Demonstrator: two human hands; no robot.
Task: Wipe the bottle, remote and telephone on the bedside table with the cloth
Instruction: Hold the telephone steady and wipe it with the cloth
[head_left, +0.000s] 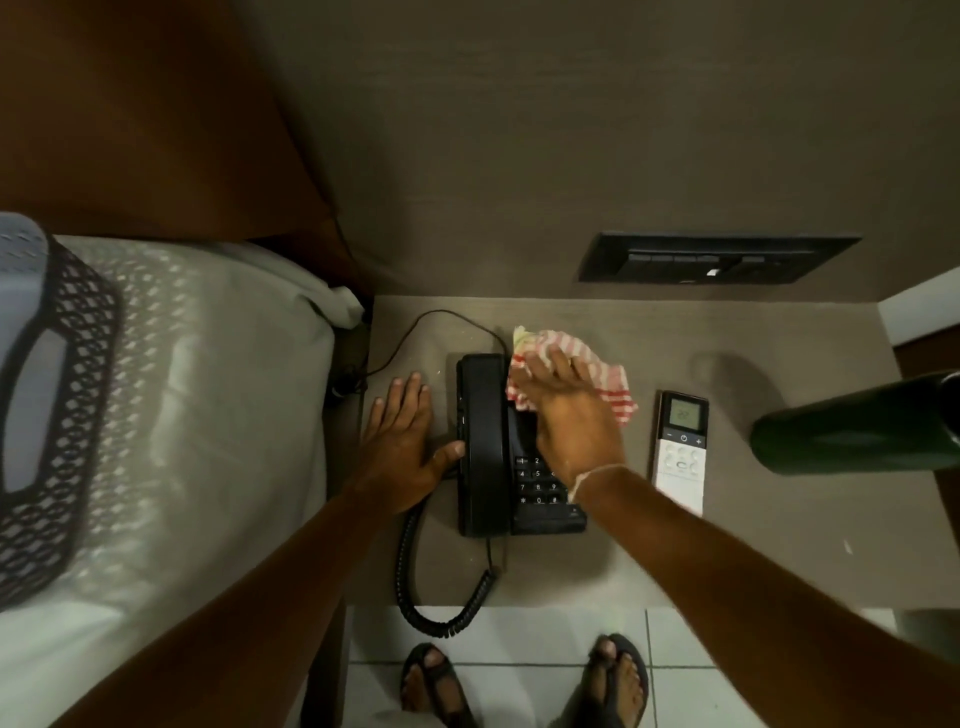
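Under the right hand (571, 415), fingers pressing the cloth (597, 384), the telephone (483, 441) half hidden; left hand (400, 441) flat, released.

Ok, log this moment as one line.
right hand wiping telephone with cloth | left hand bracing phone | remote, bottle untouched

On the telephone (519, 467) we read keypad digits just left of the right grip's (571, 415) wrist: 1 and 2 on top, 4 and 5 below, 7, 8, 9 next, then *, 0, #; the rest sit under the wrist. On the remote (681, 452), to the right of that grip, we read minus, power and plus signs beneath a small screen whose figures are too faint to make out.
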